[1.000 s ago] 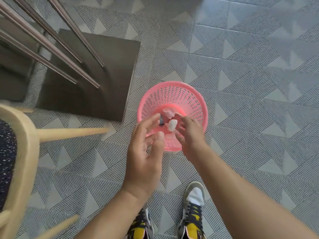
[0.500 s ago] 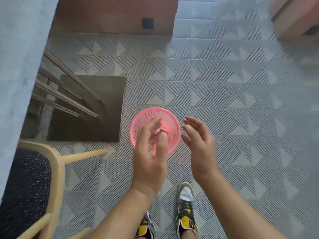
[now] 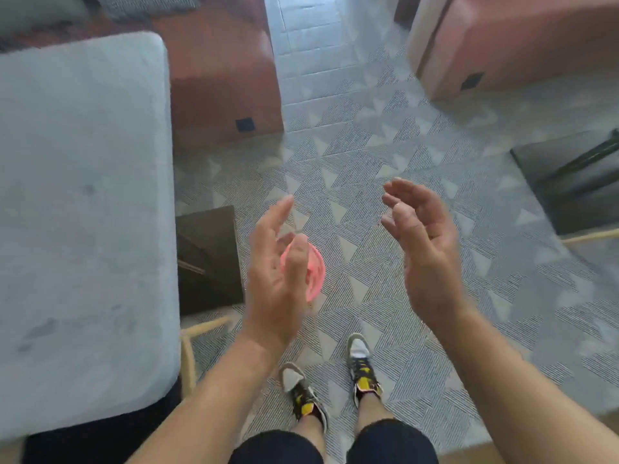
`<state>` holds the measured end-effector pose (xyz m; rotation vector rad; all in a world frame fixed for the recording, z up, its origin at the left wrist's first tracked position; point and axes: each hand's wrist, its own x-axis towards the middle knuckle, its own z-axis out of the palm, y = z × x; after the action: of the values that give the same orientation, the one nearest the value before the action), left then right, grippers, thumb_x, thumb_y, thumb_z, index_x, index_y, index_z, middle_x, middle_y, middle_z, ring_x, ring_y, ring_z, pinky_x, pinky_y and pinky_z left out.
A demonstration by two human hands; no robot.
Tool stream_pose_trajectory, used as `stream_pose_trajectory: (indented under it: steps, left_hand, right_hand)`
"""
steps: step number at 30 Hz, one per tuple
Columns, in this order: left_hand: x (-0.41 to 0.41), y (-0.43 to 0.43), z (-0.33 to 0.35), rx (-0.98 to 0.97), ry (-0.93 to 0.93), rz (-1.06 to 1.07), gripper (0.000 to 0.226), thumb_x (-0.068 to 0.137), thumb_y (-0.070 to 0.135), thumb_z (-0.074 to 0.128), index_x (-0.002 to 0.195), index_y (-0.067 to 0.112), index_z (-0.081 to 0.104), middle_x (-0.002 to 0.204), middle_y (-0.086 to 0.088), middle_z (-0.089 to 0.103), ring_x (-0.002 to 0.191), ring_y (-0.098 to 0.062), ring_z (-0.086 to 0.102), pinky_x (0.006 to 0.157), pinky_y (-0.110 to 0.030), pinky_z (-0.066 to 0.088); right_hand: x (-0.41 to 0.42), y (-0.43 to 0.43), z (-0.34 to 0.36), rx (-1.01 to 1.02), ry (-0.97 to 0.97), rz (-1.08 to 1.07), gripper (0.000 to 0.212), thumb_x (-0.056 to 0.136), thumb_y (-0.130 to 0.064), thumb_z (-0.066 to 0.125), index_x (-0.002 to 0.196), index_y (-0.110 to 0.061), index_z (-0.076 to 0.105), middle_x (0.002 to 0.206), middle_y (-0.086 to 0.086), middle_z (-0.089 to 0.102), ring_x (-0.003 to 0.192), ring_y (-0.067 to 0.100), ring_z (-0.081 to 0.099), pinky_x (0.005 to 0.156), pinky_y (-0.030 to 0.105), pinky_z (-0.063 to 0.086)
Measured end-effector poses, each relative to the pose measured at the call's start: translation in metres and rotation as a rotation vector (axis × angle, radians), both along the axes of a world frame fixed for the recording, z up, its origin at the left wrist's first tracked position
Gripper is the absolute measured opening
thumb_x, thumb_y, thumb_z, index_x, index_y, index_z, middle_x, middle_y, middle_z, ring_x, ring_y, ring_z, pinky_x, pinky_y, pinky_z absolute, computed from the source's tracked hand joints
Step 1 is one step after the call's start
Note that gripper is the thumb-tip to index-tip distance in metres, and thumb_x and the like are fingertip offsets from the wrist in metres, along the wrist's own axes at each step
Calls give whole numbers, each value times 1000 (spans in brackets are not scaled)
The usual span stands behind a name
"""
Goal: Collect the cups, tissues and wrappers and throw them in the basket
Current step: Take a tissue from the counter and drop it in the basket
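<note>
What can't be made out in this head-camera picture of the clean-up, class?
Pink basket: head view, mostly behind the left hand and blurred; its contents cannot be read.
Grey tabletop: head view, cut off by the left frame edge.
Dark table base: head view, partly under the tabletop.

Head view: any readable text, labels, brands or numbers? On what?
No readable text in this frame.
Dark square patches on the reddish blocks: too blurred to tell if printed.
Shoes: yellow and black markings, no legible brand.
Pink basket, grey table top: no print seen.
</note>
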<state>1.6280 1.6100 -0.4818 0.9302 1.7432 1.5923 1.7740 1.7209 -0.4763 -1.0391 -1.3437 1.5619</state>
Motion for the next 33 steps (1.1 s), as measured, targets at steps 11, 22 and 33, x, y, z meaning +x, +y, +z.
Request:
stream_pose_trajectory:
  steps: [11,22,33]
  left_hand:
    - [2,-21,140,122,147,-48,44,98,47,44,141,38,46,150,15,51,144,-1,48,118,-30,44]
    - [139,54,186,226,87,-418,50,97,45,48,144,26,48,153,2,53,145,-12,49,118,-43,46]
    - [400,104,190,300,-94,-921,41,98,40,50,138,31,54,147,0,55,141,-15,53,106,-29,49]
  right_hand:
    - [34,-34,140,154,24,-65,46,92,-44,61,133,-23,61,136,-2,66,129,17,62,114,50,49]
    - [185,-35,174,223,-3,-445,38,93,-48,58,126,-31,64,131,-1,67,125,16,64,112,49,51]
    - [435,-74,187,262,-65,-950,36,93,-48,58,123,-30,65,125,-1,67,121,20,63,108,50,50]
